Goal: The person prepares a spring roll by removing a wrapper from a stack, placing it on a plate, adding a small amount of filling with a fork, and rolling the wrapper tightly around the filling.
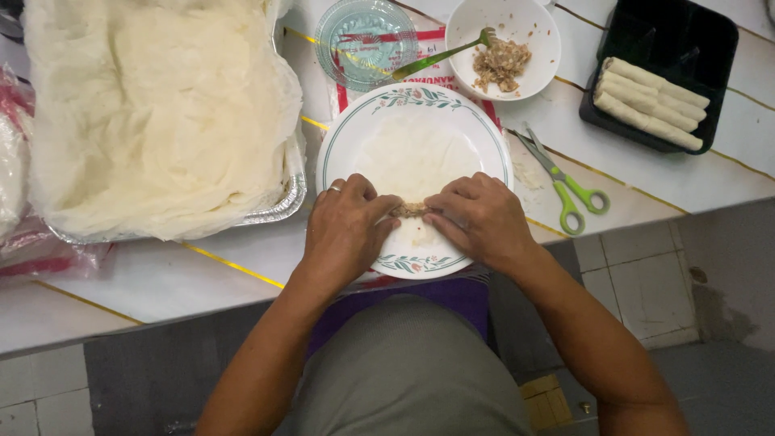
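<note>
- Head view, centre of the frame: a thin pale wrapper [416, 157] is spread over a white plate [343, 141] with a green floral rim, set on the tiled bench [161, 278].
- A short line of brownish filling [409, 210] lies on the wrapper's near edge, between the two hands.
- The left hand [347, 226] is closed narrow, its fingertips pinching the wrapper's edge at the filling; a ring is worn on one finger.
- The right hand [476, 216] is likewise closed narrow on the same edge, from the other side.
- The step in hand is judged to be the first fold of the wrapper over the filling; a tight, even roll away from the body, with the ends tucked in, appears to be called for next.
- Upper left: a foil tray [278, 206] heaped with more wrappers.
- Top centre: a glass dish [363, 36], and a white bowl [533, 32] holding filling and a green fork [436, 58].
- Upper right: a black tray [702, 32] with finished rolls [650, 103].
- Right of the plate: green-handled scissors [565, 182].
</note>
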